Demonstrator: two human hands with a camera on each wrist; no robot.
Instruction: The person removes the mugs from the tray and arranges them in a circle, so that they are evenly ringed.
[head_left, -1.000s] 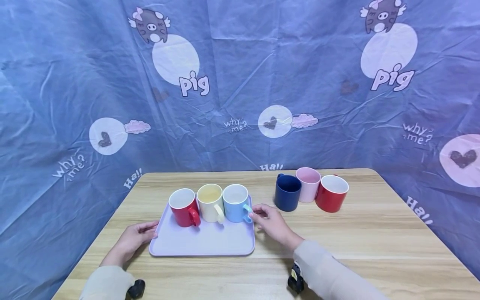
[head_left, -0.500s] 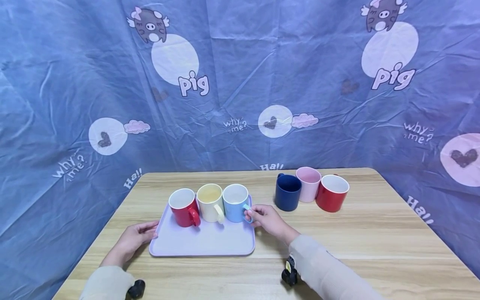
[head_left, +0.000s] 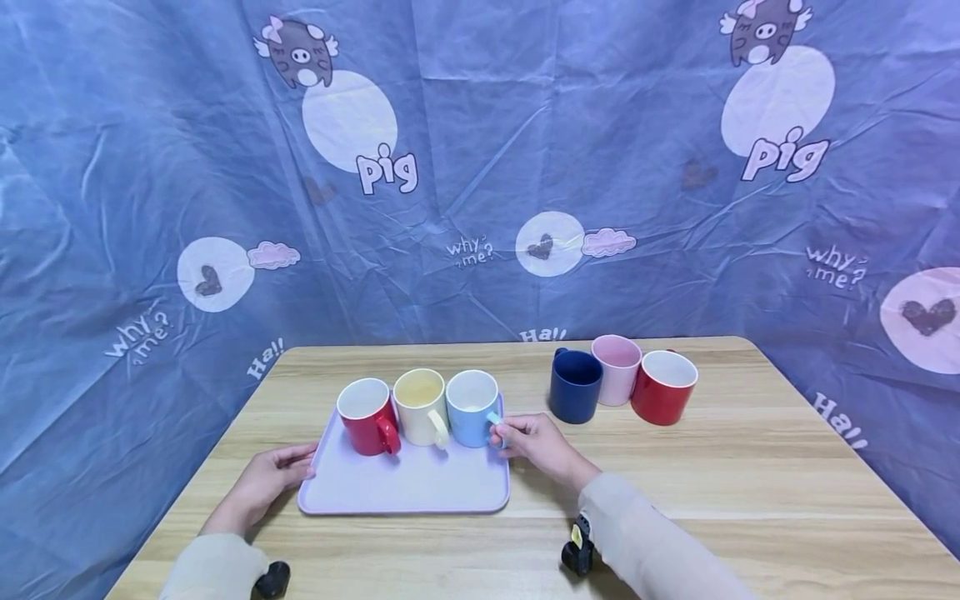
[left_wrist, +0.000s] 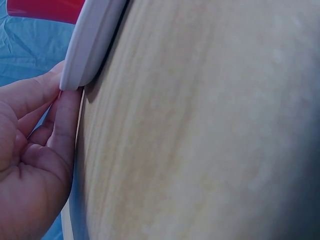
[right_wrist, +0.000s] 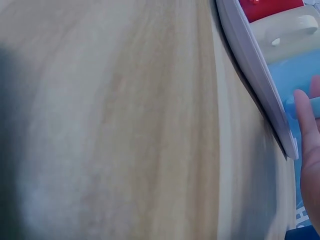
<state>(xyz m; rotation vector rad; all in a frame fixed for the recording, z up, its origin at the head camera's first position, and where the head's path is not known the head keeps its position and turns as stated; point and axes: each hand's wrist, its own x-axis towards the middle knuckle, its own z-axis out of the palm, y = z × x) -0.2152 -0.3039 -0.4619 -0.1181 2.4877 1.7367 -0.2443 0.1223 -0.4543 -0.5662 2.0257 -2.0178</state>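
Note:
On a lilac tray (head_left: 405, 492) three mugs stand upright in a row: a red mug (head_left: 367, 427), a cream mug (head_left: 417, 417) and a light blue mug (head_left: 468, 417). At the tray's right side my right hand (head_left: 542, 448) pinches the light blue mug's handle (right_wrist: 292, 107) between thumb and fingers. The right wrist view cuts off part of that hand. My left hand (head_left: 270, 479) is at the tray's left edge, its thumb and fingers pinching the rim (left_wrist: 75, 60).
Right of the tray, a navy mug (head_left: 575, 392), a pink mug (head_left: 616, 375) and a second red mug (head_left: 663, 392) stand close together. All rest on a wooden table (head_left: 712, 475), with a blue printed curtain (head_left: 465, 125) behind it.
My right hand has moved slightly left, and its fingers have gone round the light blue mug's handle. My left hand and the tray stay in place.

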